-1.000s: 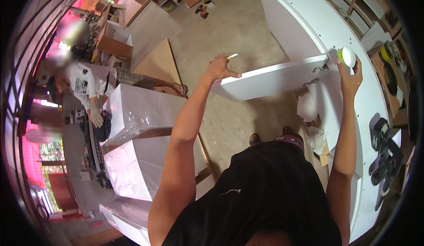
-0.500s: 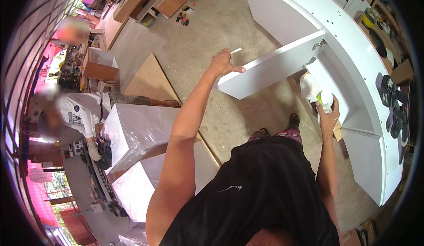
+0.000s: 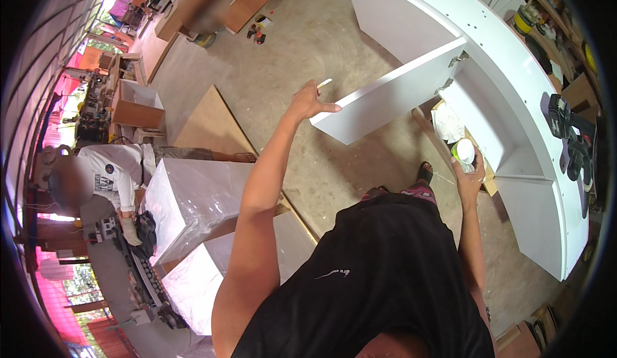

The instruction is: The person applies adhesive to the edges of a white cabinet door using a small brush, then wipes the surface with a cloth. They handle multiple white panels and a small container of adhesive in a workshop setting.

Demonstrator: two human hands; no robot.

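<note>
My left hand (image 3: 304, 104) is at the free end of a white cabinet door (image 3: 398, 91), its thumb lying along the door's top edge. A short, thin, pale stick (image 3: 324, 83) pokes out from its closed fingers; its exact kind is unclear. On the right, my right hand (image 3: 470, 173) is closed around a small tub (image 3: 464, 150) with a white top and a green side. Hinges (image 3: 457, 58) join the swung-out door to a long white cabinet (image 3: 514, 117). Crumpled white material (image 3: 448, 123) lies beside the tub, near the cabinet's opening.
A cordless drill (image 3: 562, 117) and other dark tools lie on the cabinet's top. Plastic-wrapped white boxes (image 3: 193, 194) stand at left, beside a wooden board (image 3: 215, 123). Another person (image 3: 112, 171) in a white top bends there. Small red and black items (image 3: 256, 35) lie on the far floor.
My right hand has lowered slightly with the tub. The left hand stays at the door's end and has shifted slightly down-left in view. The whole view has moved a little.
</note>
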